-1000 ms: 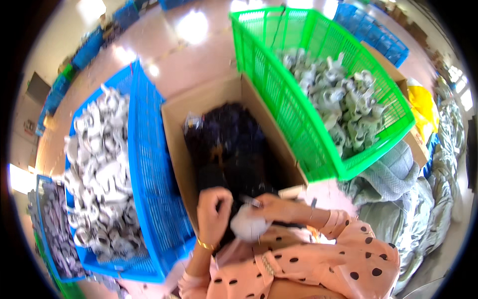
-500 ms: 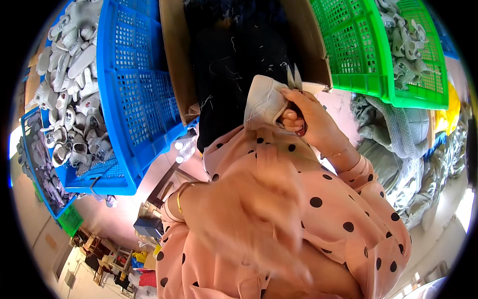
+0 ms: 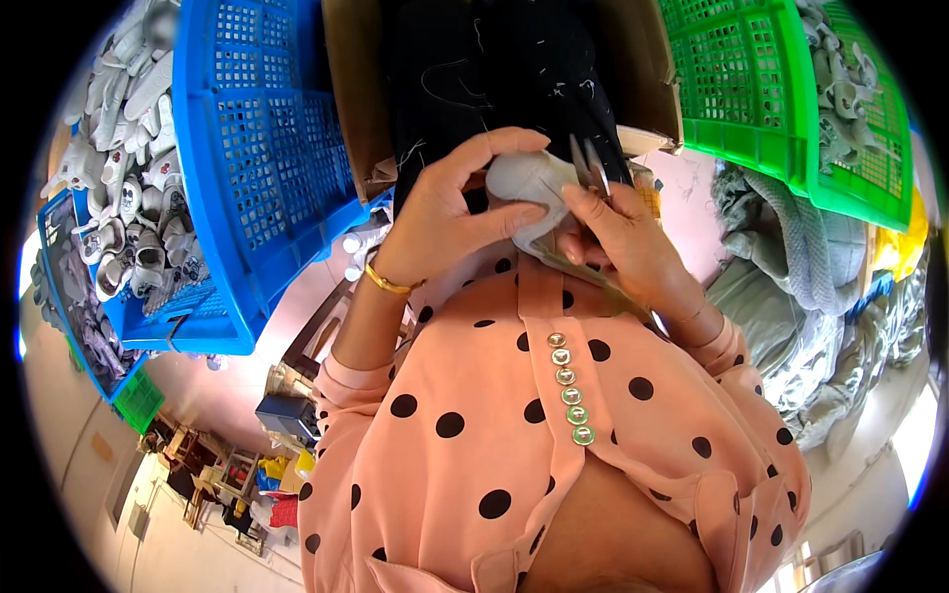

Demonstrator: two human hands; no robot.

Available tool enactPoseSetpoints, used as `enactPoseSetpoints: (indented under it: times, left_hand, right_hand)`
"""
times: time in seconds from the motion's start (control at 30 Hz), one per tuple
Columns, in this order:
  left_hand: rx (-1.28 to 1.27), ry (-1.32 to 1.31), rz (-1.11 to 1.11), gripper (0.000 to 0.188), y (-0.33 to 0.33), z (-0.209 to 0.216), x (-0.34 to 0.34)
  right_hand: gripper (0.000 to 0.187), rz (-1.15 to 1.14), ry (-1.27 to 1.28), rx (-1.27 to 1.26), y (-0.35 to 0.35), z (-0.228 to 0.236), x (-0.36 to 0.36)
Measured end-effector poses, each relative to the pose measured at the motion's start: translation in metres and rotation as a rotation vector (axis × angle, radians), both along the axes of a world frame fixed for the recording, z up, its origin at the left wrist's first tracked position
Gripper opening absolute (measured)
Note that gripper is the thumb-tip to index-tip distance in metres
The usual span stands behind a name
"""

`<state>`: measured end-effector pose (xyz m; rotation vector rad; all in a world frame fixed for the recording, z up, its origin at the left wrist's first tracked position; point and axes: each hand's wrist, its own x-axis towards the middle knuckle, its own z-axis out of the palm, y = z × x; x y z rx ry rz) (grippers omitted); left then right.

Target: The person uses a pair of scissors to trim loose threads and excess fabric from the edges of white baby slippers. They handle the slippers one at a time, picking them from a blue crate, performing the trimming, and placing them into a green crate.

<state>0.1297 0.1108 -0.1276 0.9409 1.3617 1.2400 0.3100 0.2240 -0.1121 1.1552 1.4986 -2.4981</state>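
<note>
A small pale grey fabric shoe (image 3: 524, 186) is held in front of my waist, over my dark-clothed lap. My left hand (image 3: 440, 212) curves round its rounded end, thumb on the near side and fingers over the far edge. The other end sits in my right hand (image 3: 641, 247), pressed by the thumb. That same hand also grips a pair of scissors (image 3: 590, 166), whose blades point away from me, slightly apart, beside the shoe. My palm and fingers hide the scissors' handles.
On the left stands a blue plastic crate (image 3: 282, 178) with many small pale shoes (image 3: 138, 198) heaped beyond its wall. A green crate (image 3: 741, 89) with similar pieces is at the right. A cardboard box (image 3: 356, 89) surrounds my lap. Grey cloth (image 3: 781, 237) lies at right.
My left hand has moved forward from in front of my chest and taken hold of the shoe. The shoe has turned, its rounded end now showing. The scissors stay in my right hand.
</note>
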Motion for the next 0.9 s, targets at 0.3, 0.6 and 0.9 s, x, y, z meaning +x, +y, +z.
enactPoseSetpoints:
  times: [0.3,0.6,0.9]
  left_hand:
    - [-0.080,-0.035,0.048,0.054,0.007,-0.007,0.003]
    - [-0.119,-0.038,0.031,0.058,0.006,-0.006,0.002]
    - [-0.127,-0.075,0.035,0.060,0.005,-0.007,0.002]
  right_hand:
    - [0.043,0.391,-0.114,1.265,0.036,0.006,-0.008]
    - [0.047,0.511,-0.165,1.443,0.039,0.009,-0.015]
    - [0.046,0.488,-0.149,1.607,0.038,0.010,-0.014]
